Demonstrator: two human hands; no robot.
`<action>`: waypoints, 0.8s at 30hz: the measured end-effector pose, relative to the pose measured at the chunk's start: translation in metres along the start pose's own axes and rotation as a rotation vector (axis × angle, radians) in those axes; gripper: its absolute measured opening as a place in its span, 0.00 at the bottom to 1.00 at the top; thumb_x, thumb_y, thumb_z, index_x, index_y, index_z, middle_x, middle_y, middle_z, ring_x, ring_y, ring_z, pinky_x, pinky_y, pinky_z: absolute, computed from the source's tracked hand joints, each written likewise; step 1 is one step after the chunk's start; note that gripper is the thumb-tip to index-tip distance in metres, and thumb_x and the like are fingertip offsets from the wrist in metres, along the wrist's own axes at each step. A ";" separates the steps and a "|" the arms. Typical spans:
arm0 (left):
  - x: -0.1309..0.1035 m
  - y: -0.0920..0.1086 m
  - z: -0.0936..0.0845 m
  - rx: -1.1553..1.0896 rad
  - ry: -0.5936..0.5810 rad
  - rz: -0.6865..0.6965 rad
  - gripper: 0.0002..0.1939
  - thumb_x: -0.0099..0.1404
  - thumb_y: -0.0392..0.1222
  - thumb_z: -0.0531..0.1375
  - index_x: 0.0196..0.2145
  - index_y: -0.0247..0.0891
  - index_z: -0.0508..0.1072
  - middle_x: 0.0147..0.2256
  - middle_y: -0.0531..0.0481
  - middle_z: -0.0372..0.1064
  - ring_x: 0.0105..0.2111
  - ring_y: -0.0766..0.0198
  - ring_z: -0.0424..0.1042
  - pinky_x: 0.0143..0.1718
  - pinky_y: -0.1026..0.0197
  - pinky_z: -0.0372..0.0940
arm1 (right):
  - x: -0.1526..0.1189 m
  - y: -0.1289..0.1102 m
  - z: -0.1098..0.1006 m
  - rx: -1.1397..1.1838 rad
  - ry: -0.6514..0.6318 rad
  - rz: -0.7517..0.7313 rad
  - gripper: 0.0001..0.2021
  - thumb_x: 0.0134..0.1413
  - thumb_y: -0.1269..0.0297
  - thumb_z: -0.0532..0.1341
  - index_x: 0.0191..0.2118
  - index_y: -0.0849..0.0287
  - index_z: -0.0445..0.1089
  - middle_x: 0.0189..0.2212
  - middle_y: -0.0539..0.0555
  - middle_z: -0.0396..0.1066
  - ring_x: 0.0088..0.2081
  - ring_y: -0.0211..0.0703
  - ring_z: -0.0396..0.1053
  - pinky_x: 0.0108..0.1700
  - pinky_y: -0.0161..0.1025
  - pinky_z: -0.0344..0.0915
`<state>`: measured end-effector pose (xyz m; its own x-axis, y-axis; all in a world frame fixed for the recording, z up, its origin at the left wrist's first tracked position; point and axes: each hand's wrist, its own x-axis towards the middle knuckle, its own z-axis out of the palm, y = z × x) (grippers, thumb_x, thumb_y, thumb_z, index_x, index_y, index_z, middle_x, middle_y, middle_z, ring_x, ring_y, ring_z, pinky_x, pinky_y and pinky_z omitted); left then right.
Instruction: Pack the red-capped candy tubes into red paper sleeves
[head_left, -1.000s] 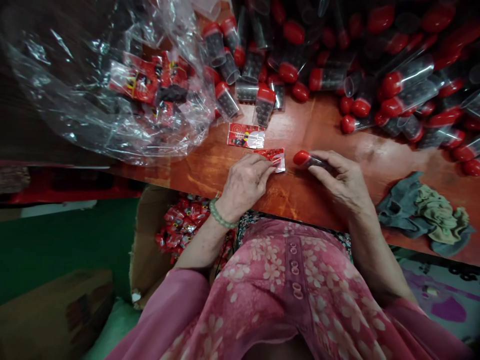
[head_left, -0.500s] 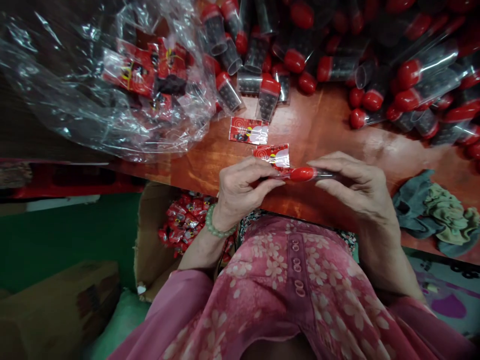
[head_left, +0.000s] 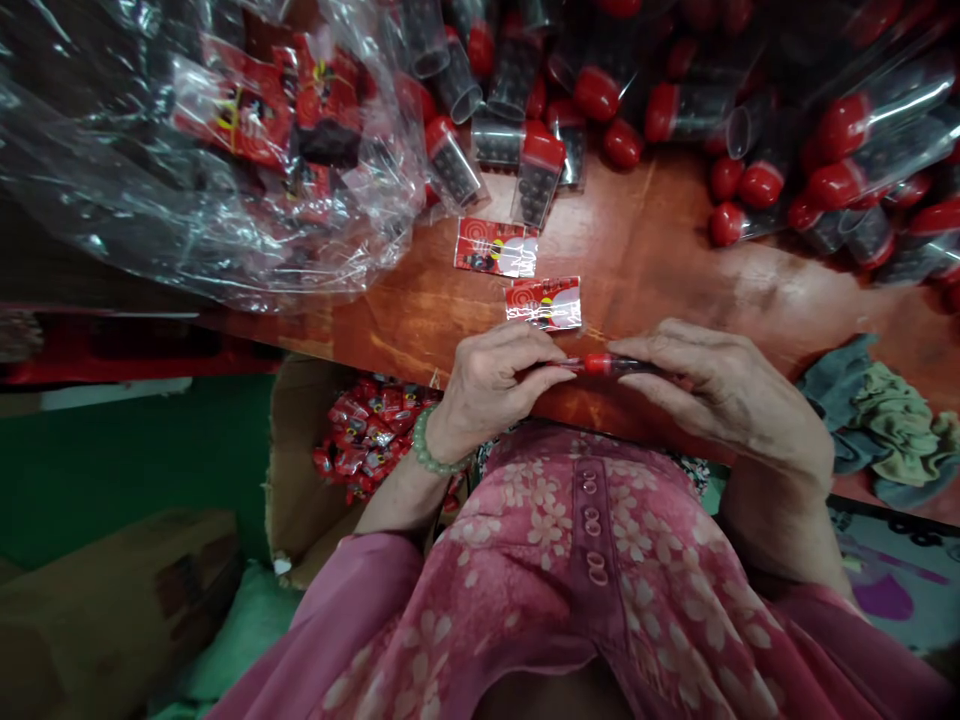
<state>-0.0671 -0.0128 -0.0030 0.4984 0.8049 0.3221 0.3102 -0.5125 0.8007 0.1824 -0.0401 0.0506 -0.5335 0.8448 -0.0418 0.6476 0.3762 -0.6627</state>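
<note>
Between my hands, close to the table's near edge, lies a small red-capped tube [head_left: 600, 364]. My right hand [head_left: 709, 390] is closed around its dark end, thumb below and fingers above. My left hand [head_left: 504, 378], with a green bead bracelet at the wrist, pinches a thin, clear and reddish edge that looks like a plastic packet [head_left: 573, 364] at the cap end. Just beyond my left fingers lies a flat red printed packet [head_left: 545, 303]. A second flat packet [head_left: 495, 248] rests slightly farther off.
Many red-capped clear tubes [head_left: 538, 170] with dark balls cover the far side of the wooden table [head_left: 637, 250]. A clear plastic bag [head_left: 352, 270] with red packets lies left. Below it, a cardboard box [head_left: 289, 470] holds red packets. Crumpled cloths [head_left: 892, 420] lie right.
My right hand has turned and slid its grip toward the cap, so less of the tube shows. Both hands still hold at the same ends. The camera view has shifted slightly.
</note>
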 end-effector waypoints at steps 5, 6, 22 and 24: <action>0.001 0.002 -0.002 0.012 -0.087 0.031 0.08 0.68 0.42 0.66 0.34 0.34 0.80 0.31 0.48 0.79 0.31 0.67 0.76 0.35 0.65 0.72 | 0.004 -0.001 0.001 -0.044 -0.076 -0.003 0.14 0.71 0.60 0.56 0.50 0.58 0.77 0.35 0.56 0.76 0.36 0.45 0.75 0.39 0.40 0.70; 0.001 0.003 -0.003 0.026 -0.111 0.030 0.08 0.68 0.42 0.66 0.34 0.34 0.80 0.31 0.48 0.78 0.31 0.67 0.76 0.35 0.65 0.71 | 0.004 -0.002 0.001 -0.037 -0.080 -0.020 0.15 0.72 0.59 0.56 0.50 0.58 0.77 0.34 0.56 0.76 0.35 0.45 0.74 0.38 0.40 0.69; 0.003 0.013 -0.010 -0.171 -0.320 -0.198 0.09 0.68 0.44 0.64 0.38 0.33 0.78 0.33 0.46 0.80 0.30 0.65 0.76 0.35 0.64 0.69 | 0.008 -0.004 0.012 0.281 -0.007 0.018 0.11 0.69 0.57 0.60 0.48 0.53 0.77 0.39 0.53 0.80 0.38 0.44 0.77 0.43 0.40 0.73; 0.004 0.014 -0.008 -0.139 -0.318 -0.206 0.09 0.67 0.42 0.63 0.38 0.33 0.78 0.32 0.46 0.80 0.30 0.64 0.76 0.34 0.63 0.68 | 0.008 -0.004 0.015 0.249 0.004 0.032 0.12 0.69 0.57 0.59 0.48 0.55 0.77 0.39 0.55 0.80 0.39 0.45 0.77 0.44 0.41 0.73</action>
<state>-0.0679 -0.0145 0.0133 0.6694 0.7429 -0.0074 0.3287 -0.2872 0.8997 0.1675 -0.0410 0.0419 -0.5122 0.8566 -0.0631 0.5096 0.2439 -0.8251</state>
